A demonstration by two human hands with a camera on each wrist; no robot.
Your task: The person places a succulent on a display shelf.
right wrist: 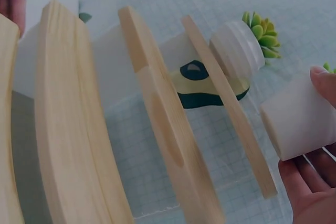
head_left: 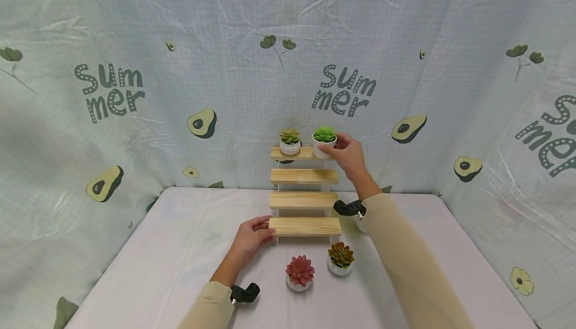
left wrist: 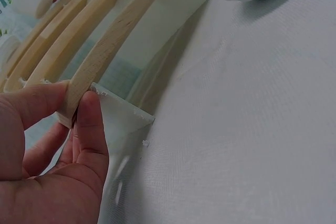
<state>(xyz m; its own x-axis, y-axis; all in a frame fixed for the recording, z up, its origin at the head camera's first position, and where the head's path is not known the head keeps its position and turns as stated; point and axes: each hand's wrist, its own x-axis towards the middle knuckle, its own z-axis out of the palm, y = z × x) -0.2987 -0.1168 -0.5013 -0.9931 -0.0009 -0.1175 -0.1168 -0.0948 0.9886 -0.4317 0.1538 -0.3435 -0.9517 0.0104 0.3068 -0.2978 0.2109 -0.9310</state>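
Note:
My right hand [head_left: 351,158] grips the white pot of a bright green artificial succulent [head_left: 325,134] at the right end of the top step. In the right wrist view, a small gap shows between this white pot [right wrist: 302,119] and the top board [right wrist: 236,114]. With thumb and fingers, my left hand [left wrist: 58,150] pinches the left end of the lowest board [left wrist: 105,45] of a stepped wooden display stand [head_left: 303,200]. A yellow-green succulent [head_left: 290,141] in a white ribbed pot stands on the left part of the top step.
In front of the stand, a red succulent [head_left: 300,273] and an orange-green succulent [head_left: 340,258] stand in white pots on the white-covered table [head_left: 189,249]. Another white pot [head_left: 361,225] is mostly hidden behind my right wrist. A printed cloth [head_left: 243,79] hangs behind the stand.

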